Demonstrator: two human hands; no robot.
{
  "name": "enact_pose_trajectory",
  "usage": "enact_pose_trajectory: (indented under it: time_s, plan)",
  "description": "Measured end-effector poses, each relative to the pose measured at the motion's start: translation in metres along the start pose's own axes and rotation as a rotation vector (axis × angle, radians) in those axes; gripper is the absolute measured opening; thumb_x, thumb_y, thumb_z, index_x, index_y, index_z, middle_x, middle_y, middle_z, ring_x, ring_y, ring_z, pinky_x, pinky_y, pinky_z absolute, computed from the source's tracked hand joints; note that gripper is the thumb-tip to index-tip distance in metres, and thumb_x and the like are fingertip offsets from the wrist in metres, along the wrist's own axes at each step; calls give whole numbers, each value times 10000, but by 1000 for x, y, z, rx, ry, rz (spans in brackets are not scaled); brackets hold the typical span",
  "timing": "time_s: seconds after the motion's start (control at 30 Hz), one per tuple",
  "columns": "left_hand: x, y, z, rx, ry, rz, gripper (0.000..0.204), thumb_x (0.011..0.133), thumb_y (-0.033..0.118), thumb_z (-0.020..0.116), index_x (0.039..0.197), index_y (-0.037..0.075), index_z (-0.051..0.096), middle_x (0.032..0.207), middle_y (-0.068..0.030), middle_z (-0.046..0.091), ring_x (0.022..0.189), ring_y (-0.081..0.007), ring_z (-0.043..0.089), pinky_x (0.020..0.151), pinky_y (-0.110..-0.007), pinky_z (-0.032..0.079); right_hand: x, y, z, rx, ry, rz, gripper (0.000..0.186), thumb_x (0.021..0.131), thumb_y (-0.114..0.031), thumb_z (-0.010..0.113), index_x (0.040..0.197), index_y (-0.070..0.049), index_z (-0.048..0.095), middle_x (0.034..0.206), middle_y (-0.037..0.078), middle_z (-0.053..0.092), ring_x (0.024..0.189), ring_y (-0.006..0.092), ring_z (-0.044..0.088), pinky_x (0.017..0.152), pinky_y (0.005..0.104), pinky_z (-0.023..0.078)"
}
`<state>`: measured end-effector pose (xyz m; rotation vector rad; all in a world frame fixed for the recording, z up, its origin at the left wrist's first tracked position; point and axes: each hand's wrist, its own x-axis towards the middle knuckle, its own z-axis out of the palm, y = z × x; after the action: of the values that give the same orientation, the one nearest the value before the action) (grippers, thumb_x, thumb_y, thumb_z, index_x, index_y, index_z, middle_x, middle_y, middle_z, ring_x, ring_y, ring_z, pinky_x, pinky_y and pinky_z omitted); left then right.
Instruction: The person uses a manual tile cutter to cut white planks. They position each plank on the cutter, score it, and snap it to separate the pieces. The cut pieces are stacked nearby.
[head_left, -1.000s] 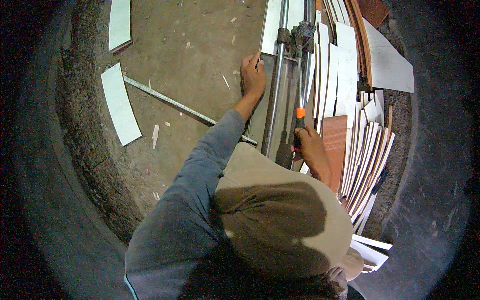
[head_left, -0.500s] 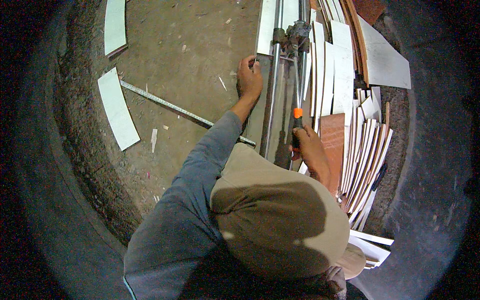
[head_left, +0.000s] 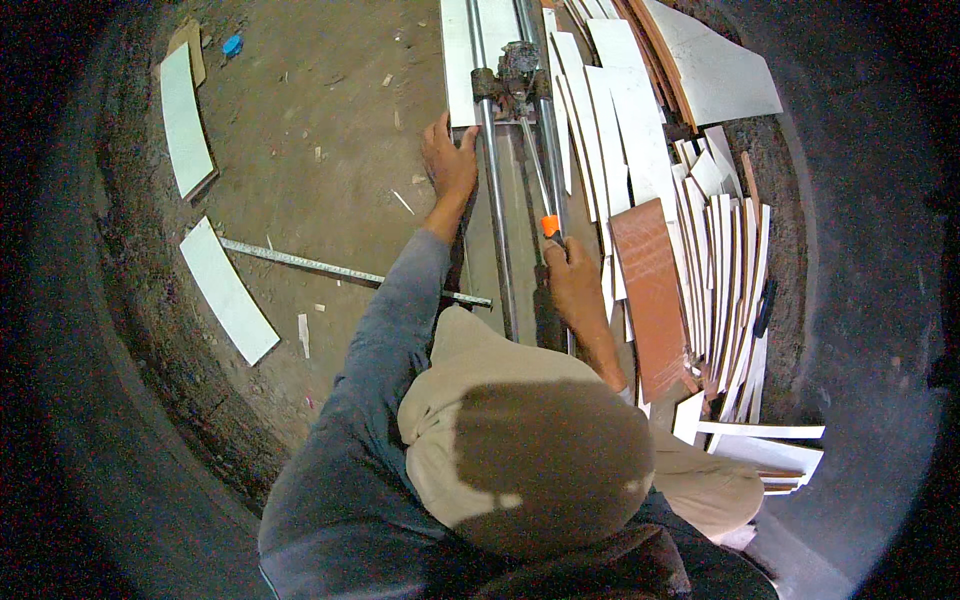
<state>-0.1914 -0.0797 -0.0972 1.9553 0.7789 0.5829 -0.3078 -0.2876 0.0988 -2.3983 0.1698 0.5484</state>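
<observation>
A tile cutter with two steel rails (head_left: 496, 220) holds a white tile (head_left: 462, 45) under its dark sliding head (head_left: 517, 80). My left hand (head_left: 450, 160) is at the tile's near edge, fingers curled against it. Below the head, my right hand (head_left: 575, 285) grips the black handle with an orange band (head_left: 549, 226), joined to the head by a slim metal rod. Left of the cutter, a graduated metal ruler (head_left: 300, 264) lies diagonally on the dusty floor, partly hidden under my left sleeve.
Stacked white tile strips (head_left: 600, 130) and a reddish-brown piece (head_left: 645, 300) crowd the right side. A larger white piece (head_left: 720, 70) lies at upper right. Loose white pieces (head_left: 225, 285) lie at left, with a small blue object (head_left: 232, 45) farther up.
The view has shifted, so the cutter and my hands appear farther left. The blue object has come into view. Both hands keep their places on the tile edge and handle.
</observation>
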Motion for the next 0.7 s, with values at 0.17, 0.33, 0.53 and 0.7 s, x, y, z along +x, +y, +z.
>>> enact_pose_trajectory:
  time_s: [0.17, 0.33, 0.53, 0.7]
  plan:
    - [-1, 5, -1, 50, 15, -36, 556, 908, 296, 783, 1376, 57, 602, 1291, -196, 595, 1229, -407, 564, 1041, -494, 442, -1, -2, 0, 35, 20, -2, 421, 1009, -366, 543, 1090, 34, 649, 879, 251, 670, 832, 357, 654, 769, 467, 483]
    - [-2, 7, -1, 8, 30, -2, 540, 910, 280, 779, 1368, 57, 599, 1287, -196, 593, 1224, -408, 560, 1032, -498, 448, 1, 0, 3, 23, -6, 27, 430, 1007, -376, 552, 1093, 33, 654, 898, 259, 680, 856, 411, 657, 791, 508, 482]
    - [-1, 3, 2, 20, 58, 59, 520, 918, 262, 771, 1361, 55, 595, 1292, -198, 589, 1219, -413, 554, 1038, -501, 436, -3, -7, -1, 11, -12, 40, 443, 1009, -392, 540, 1120, 23, 650, 989, 299, 694, 967, 477, 663, 852, 545, 483]
    - [-1, 5, 0, 17, 40, 54, 545, 915, 250, 775, 1375, 38, 572, 1288, -208, 583, 1226, -416, 544, 1049, -506, 422, -7, -11, 1, 15, 29, 3, 416, 1019, -373, 552, 1109, 25, 635, 959, 335, 678, 927, 512, 665, 819, 574, 497]
